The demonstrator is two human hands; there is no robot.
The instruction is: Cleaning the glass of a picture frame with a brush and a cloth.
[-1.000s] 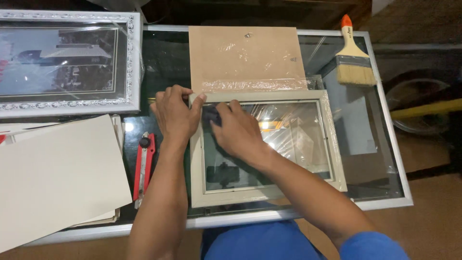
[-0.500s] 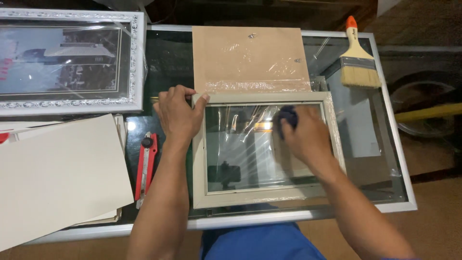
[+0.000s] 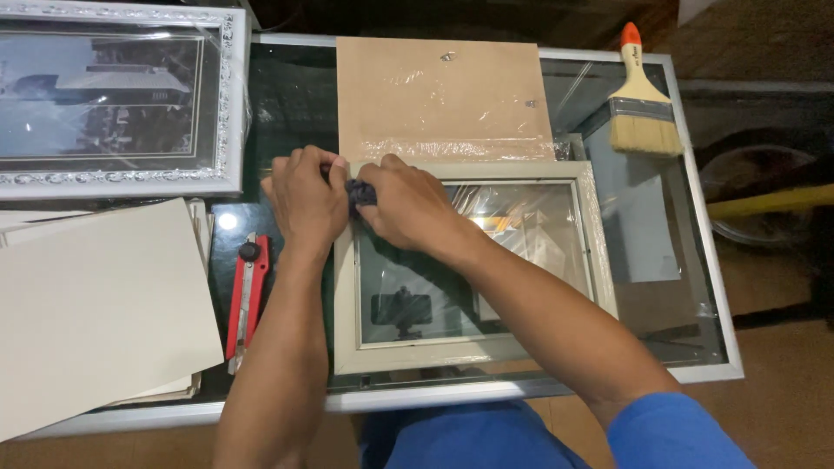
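A cream picture frame with a glass pane lies flat on the glass table in front of me. My left hand rests on the frame's upper left corner, holding it down. My right hand is closed on a small dark blue cloth and presses it on the glass at that same corner, touching my left hand. The pane reflects a light and a dark shape.
A brown backing board lies just behind the frame. A silver ornate framed picture sits at the back left, cream boards at the left, a red utility knife beside them, and a paintbrush at the back right.
My right hand with the cloth swept from the left of the glass to its upper right, then back to the upper left corner. My left hand stayed on the corner.
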